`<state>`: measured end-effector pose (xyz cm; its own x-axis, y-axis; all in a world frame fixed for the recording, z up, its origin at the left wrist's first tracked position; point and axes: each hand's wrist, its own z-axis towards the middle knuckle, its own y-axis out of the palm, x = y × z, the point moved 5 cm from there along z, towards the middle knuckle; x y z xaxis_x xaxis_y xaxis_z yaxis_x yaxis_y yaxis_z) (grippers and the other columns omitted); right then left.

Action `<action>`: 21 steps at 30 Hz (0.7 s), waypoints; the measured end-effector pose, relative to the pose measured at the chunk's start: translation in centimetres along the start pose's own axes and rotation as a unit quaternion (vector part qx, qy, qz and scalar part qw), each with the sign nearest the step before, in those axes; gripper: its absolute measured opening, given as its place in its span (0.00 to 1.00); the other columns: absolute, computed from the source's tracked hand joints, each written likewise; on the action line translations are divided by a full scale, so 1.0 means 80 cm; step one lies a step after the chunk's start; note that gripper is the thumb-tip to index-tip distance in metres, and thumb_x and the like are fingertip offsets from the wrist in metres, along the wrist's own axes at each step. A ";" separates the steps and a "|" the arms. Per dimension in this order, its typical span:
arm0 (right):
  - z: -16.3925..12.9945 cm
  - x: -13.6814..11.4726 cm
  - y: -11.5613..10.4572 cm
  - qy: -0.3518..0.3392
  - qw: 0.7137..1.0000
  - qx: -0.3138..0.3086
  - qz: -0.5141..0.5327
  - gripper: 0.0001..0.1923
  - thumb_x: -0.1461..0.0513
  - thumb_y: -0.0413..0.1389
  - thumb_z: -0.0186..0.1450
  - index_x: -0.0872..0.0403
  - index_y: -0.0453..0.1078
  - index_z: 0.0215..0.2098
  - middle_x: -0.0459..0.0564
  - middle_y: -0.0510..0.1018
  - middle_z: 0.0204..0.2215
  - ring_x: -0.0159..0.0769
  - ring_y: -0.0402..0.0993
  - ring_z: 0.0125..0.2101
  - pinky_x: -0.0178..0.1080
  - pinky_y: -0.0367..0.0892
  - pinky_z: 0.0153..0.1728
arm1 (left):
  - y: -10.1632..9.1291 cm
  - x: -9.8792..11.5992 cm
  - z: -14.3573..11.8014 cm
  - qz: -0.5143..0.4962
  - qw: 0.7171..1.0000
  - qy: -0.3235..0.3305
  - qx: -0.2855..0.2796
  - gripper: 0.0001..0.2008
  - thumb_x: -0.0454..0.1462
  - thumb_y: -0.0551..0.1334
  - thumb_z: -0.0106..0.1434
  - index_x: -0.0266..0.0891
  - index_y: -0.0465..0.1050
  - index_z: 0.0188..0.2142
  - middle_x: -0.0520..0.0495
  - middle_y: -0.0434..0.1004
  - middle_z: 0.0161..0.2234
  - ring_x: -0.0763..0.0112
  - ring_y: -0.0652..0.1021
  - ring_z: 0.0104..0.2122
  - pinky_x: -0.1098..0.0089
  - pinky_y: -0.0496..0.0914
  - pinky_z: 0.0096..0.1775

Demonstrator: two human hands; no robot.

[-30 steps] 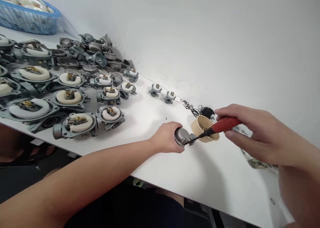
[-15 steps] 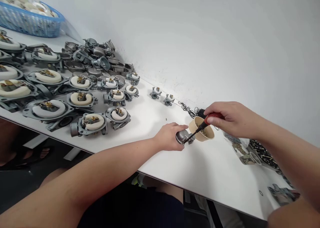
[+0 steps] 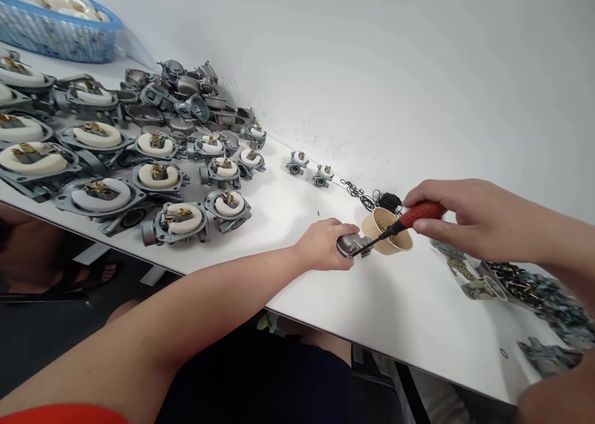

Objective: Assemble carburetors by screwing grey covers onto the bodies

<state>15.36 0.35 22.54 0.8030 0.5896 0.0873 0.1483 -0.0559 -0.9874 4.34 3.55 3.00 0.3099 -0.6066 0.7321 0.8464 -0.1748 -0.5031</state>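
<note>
My left hand is closed round a small grey metal carburetor, its domed bowl facing up on the white table. In my right hand is a screwdriver with a red and black handle. Its shaft slants down to the left, and the tip meets the rim of the carburetor beside my left fingers. The exact spot under the tip is too small to make out. Just behind the carburetor stands a cream paper cup holding small brass-coloured screws.
Rows of open carburetors with white floats cover the left side, with a pile of metal bowls behind. A blue basket stands at far left. Black rubber rings lie along the wall. Small dark parts are heaped at right.
The view has shifted, so the scene sits a little further right. My left hand still holds the carburetor, and the screwdriver tip stays at its rim while my right hand's grip has turned slightly.
</note>
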 end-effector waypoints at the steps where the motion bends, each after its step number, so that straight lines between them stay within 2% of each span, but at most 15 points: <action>1: -0.001 0.001 0.001 -0.003 1.000 -0.002 0.007 0.12 0.51 0.52 0.66 0.48 0.70 0.39 0.48 0.79 0.33 0.40 0.73 0.28 0.40 0.62 0.26 | 0.000 -0.001 0.000 0.000 1.000 -0.002 0.000 0.31 0.41 0.69 0.45 0.44 0.75 0.52 0.44 0.78 0.41 0.57 0.79 0.40 0.61 0.73 0.46; 5: -0.003 0.007 0.003 -0.004 1.000 0.018 -0.005 0.12 0.51 0.51 0.65 0.48 0.70 0.36 0.47 0.77 0.27 0.39 0.72 0.24 0.40 0.60 0.25 | 0.002 -0.003 0.000 0.000 1.000 -0.007 0.001 0.32 0.41 0.69 0.45 0.45 0.75 0.52 0.43 0.78 0.43 0.56 0.79 0.41 0.60 0.73 0.48; 8: -0.003 0.003 0.003 -0.015 0.999 0.045 0.012 0.11 0.53 0.52 0.64 0.49 0.70 0.37 0.49 0.79 0.32 0.40 0.74 0.30 0.40 0.63 0.28 | 0.002 -0.003 0.001 0.003 1.000 -0.002 0.006 0.31 0.41 0.69 0.45 0.45 0.75 0.52 0.43 0.78 0.43 0.57 0.79 0.41 0.60 0.73 0.48; 12: 0.003 0.000 0.001 0.016 0.998 0.049 -0.021 0.11 0.53 0.51 0.64 0.51 0.68 0.32 0.46 0.75 0.23 0.38 0.71 0.24 0.39 0.59 0.25 | 0.000 -0.001 0.002 0.003 1.000 -0.006 0.004 0.31 0.40 0.69 0.45 0.44 0.75 0.52 0.43 0.77 0.41 0.57 0.79 0.39 0.59 0.74 0.47; 15: 0.008 -0.003 -0.001 0.000 0.999 0.039 0.000 0.09 0.55 0.52 0.62 0.51 0.68 0.38 0.47 0.78 0.30 0.38 0.72 0.27 0.38 0.60 0.27 | 0.000 -0.001 0.002 -0.002 1.000 -0.014 -0.002 0.31 0.40 0.69 0.45 0.44 0.75 0.52 0.43 0.77 0.42 0.57 0.79 0.40 0.59 0.73 0.48; 19: 0.012 -0.004 -0.001 0.001 1.000 0.027 -0.010 0.09 0.54 0.52 0.63 0.51 0.66 0.35 0.46 0.77 0.27 0.36 0.71 0.25 0.38 0.58 0.26 | 0.000 -0.001 0.001 -0.003 1.000 -0.014 -0.004 0.31 0.40 0.69 0.45 0.43 0.75 0.52 0.43 0.77 0.42 0.57 0.78 0.40 0.58 0.73 0.48; 21: 0.012 -0.005 -0.003 -0.007 0.999 0.033 -0.007 0.09 0.55 0.52 0.62 0.51 0.67 0.37 0.48 0.79 0.32 0.38 0.73 0.28 0.38 0.59 0.26 | 0.000 -0.001 0.001 -0.003 1.000 -0.011 -0.003 0.31 0.40 0.69 0.45 0.43 0.75 0.52 0.43 0.77 0.42 0.57 0.78 0.40 0.58 0.73 0.48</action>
<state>14.44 0.93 22.59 0.7927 0.6012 0.1006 0.1211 0.0064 -0.9926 4.35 3.65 3.02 0.3148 -0.5879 0.7451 0.8459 -0.1822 -0.5012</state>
